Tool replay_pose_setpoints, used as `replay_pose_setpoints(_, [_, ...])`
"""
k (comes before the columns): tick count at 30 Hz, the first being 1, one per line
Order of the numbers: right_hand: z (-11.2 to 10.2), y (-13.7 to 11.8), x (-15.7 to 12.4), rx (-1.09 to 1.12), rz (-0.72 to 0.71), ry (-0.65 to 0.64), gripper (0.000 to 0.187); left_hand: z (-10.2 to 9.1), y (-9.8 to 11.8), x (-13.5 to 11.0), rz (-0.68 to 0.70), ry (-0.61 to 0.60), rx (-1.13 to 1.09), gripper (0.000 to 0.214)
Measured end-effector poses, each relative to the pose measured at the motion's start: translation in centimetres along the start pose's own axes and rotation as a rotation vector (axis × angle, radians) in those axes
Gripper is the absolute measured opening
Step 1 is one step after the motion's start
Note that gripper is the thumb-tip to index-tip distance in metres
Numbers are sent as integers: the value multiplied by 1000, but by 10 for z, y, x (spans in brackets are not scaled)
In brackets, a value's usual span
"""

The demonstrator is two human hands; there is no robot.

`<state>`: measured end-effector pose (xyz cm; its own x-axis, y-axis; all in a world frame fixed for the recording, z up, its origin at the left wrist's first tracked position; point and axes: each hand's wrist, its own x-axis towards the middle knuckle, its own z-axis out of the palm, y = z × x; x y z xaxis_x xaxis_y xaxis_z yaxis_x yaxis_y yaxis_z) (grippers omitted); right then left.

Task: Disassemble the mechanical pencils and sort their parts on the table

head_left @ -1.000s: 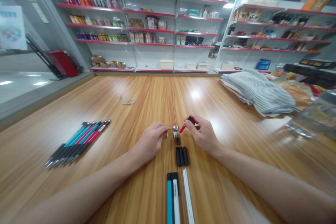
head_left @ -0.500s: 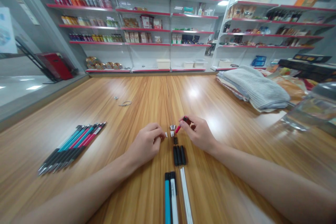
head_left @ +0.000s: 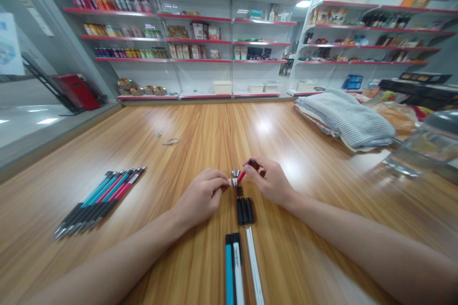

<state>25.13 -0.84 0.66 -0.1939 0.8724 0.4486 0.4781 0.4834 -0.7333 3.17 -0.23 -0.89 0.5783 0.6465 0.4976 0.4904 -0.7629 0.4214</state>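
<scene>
My right hand (head_left: 272,182) pinches a pink-red pen barrel (head_left: 242,175) with a black end, tilted with its lower tip close to the small parts. The fingers of my left hand (head_left: 201,194) stretch right, thumb apart, and touch a small white piece (head_left: 231,182). Beside it stand more white pieces (head_left: 235,181), with silver cone tips (head_left: 235,173) just beyond. Nearer to me are small black parts (head_left: 239,191), then black grips (head_left: 244,211) in a row. Below these lie a blue pen barrel (head_left: 229,267), a white pen barrel (head_left: 236,267) and thin white refills (head_left: 254,267).
Several assembled pens (head_left: 102,200) lie side by side on the left of the wooden table (head_left: 193,124). A grey loop (head_left: 171,141) is farther back. Folded striped cloth (head_left: 350,119) and a clear water container (head_left: 422,145) stand at the right. Stocked shelves (head_left: 200,59) line the back.
My left hand's fingers have stretched to the right, and the small white piece has shifted right with them, up to the other white pieces. My right hand with the red barrel has barely moved.
</scene>
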Motion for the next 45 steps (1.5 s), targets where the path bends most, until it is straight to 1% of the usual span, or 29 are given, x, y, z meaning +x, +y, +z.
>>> replay_pose_setpoints(18, [1, 2, 0, 9, 21, -24, 22, 0, 0, -1, 23, -39, 0, 33])
replay_pose_setpoints(22, [0, 2, 0, 5, 20, -17, 22, 1, -1, -1, 26, -39, 1, 33])
replay_pose_setpoints(25, [0, 2, -1, 9, 11, 6, 23, -1, 2, -1, 23, -33, 1, 29])
replay_pose_setpoints(28, [-2, -1, -4, 35, -33, 13, 21, -5, 8, 1, -8, 40, 1, 23])
replay_pose_setpoints(30, [-3, -5, -6, 53, -113, -38, 19, -9, 15, 1, -23, 112, -9, 22])
replay_pose_setpoints(32, [-3, -10, -9, 61, -233, -115, 18, -12, 21, 0, -1, 131, -41, 27])
replay_pose_setpoints(34, [-2, -13, -11, 50, -347, -182, 15, -14, 26, -2, 36, 101, -84, 29])
replay_pose_setpoints(36, [-1, -14, -13, 19, -421, -202, 12, -16, 30, -4, 36, 66, -132, 25])
replay_pose_setpoints(38, [1, -12, -13, -20, -451, -177, 9, -18, 33, -5, 10, 20, -198, 25])
replay_pose_setpoints(41, [2, -10, -12, -43, -461, -124, 8, -22, 38, -2, -40, -101, -318, 30])
replay_pose_setpoints(43, [1, -11, -11, -43, -469, -122, 9, -27, 41, 2, -115, -171, -435, 32])
replay_pose_setpoints(45, [0, -12, -11, -54, -464, -115, 8, -36, 43, 6, -248, -229, -604, 34])
